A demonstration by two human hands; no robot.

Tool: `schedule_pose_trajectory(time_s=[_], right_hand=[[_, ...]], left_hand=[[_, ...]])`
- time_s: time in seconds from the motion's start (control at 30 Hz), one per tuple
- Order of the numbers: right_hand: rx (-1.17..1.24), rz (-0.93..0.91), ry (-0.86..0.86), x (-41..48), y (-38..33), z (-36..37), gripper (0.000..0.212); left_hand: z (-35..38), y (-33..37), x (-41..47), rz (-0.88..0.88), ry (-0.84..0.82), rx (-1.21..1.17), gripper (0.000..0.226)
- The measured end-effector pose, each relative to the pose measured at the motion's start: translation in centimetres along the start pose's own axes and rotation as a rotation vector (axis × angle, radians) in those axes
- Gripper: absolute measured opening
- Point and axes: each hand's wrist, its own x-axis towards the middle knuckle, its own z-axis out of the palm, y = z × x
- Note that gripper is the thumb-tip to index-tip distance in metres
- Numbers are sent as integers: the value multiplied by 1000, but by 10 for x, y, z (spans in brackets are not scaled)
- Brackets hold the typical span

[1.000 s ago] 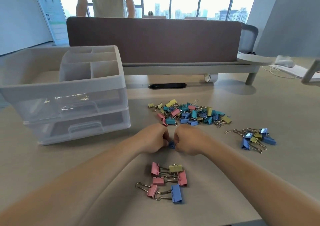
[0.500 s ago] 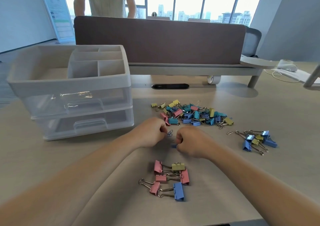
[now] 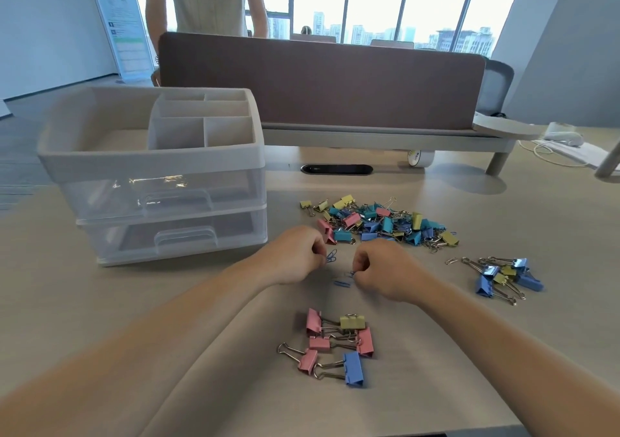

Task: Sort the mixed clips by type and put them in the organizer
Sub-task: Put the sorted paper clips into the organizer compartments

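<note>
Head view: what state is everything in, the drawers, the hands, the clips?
Upper drawer, shut.
Lower drawer, shut.
Top compartments, no clips seen inside.
Left hand, pinches blue paper clips.
Right hand, pinches another blue clip.
Mixed pile, unsorted on the table.

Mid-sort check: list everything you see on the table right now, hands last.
organizer: one, white with clear drawers, left on the table.
mixed pile: one, pink, yellow, blue, teal, mid-table.
near binder clips: six, four pink, one yellow, one blue, nearest the camera.
right binder clips: several, blue and yellow, far right.
blue paper clips: a few, blue, just this side of the pile.
divider: one, brown, behind the pile.
tape roll: one, white, below the divider.
left hand: one, pinching blue paper clips.
right hand: one, pinching a blue paper clip.
</note>
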Motion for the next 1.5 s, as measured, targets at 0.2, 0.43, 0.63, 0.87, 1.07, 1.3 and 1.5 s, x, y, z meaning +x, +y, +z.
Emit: schedule_pose_trajectory(time_s=[0.2,0.43,0.63,0.87,1.07,1.3,1.5], right_hand=[[10,-1,-29,1,-9,4,20],[-76,15,-99,4,-17,4,7],[-92,38,-124,7,-19,2,15],[-109,114,-137,23,-17,9,15],[-139,141,-152,33,-15,10,14],[-189,87,-146,29,-18,11,10],[-172,55,-68,15,-17,13,9]], left_hand=[[1,-6,-2,-13,1,2,11],[1,-6,-5,-11,-4,2,8],[0,-6,-6,2,-17,5,9],[1,-6,-5,-2,-23,16,9],[1,-7,-5,-7,-32,37,16],[0,-8,-6,-6,-24,43,15],[0,-5,-8,-9,-28,31,14]])
